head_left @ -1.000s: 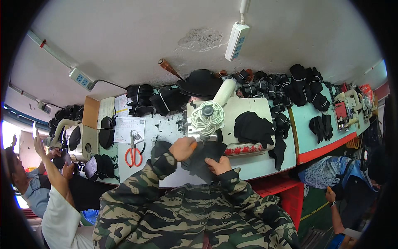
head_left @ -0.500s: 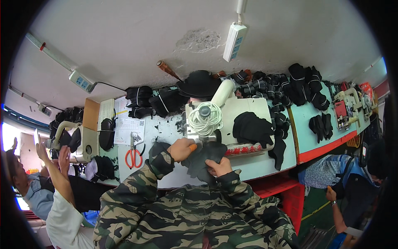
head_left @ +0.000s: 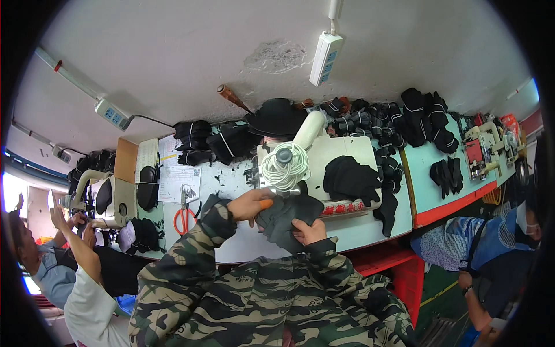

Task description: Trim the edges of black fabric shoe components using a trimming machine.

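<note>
My left hand (head_left: 250,205) and my right hand (head_left: 309,231) both grip a dark fabric piece (head_left: 286,217) over the pale blue worktable (head_left: 231,179). An orange cover sits on a finger of my left hand. The fabric hangs just below the white sewing machine (head_left: 300,156), which carries a coil of white cord (head_left: 285,166). Both of my sleeves are camouflage patterned. A pile of black fabric pieces (head_left: 350,179) lies on the machine bed to the right.
Red-handled scissors (head_left: 185,214) and a paper sheet (head_left: 179,173) lie left on the table. Bundles of black pieces (head_left: 416,115) line the back wall. Another sewing machine (head_left: 107,199) stands at far left, where two people sit. A person in blue (head_left: 480,254) is at right.
My hands have shifted the dark fabric slightly; my left hand moved a little right and up toward the machine. Otherwise nothing has visibly moved.
</note>
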A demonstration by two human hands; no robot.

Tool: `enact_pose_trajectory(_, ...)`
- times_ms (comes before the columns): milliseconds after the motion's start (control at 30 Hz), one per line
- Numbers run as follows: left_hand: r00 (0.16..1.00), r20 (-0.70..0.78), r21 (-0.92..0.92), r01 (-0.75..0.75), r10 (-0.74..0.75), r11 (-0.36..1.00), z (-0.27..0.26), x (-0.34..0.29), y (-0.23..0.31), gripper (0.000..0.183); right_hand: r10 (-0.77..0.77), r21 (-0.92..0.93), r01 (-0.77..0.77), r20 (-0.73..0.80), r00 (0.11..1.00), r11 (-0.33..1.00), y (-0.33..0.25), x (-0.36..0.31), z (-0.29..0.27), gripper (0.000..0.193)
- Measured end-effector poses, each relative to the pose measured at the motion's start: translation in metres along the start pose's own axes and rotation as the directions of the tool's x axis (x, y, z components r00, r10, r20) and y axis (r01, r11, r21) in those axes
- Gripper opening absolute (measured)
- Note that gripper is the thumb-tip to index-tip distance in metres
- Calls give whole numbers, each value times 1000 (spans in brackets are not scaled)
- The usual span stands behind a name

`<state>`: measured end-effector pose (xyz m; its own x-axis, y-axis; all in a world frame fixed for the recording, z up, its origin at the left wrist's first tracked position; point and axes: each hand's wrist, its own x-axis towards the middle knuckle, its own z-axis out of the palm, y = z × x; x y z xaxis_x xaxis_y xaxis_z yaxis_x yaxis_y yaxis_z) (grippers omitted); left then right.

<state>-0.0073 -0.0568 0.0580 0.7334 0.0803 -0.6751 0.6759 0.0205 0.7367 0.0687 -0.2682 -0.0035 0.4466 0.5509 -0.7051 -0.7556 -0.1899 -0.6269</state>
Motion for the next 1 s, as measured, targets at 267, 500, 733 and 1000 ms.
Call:
enact_pose_trajectory(267,866,-345,639,-65,361,767,18,16,-21,23,4,-136,6,76,997,991,-6,-4,7,20)
enact_pose_trajectory(500,755,-173,613,-420,632,670,5,57,-46,27,73,52,-78,91,993,996,-4,-5,8,22)
enact_pose_trajectory(733,999,-36,9,14,-14,1000,4,2,-8,21,-11,-11,12,84,996,1000,-9,-11,3,28)
enact_pose_trajectory(1000,955,-207,416,-109,211,903,22,2,-11,23,-43,-103,54,106,993,993,-3,-2,-9,25)
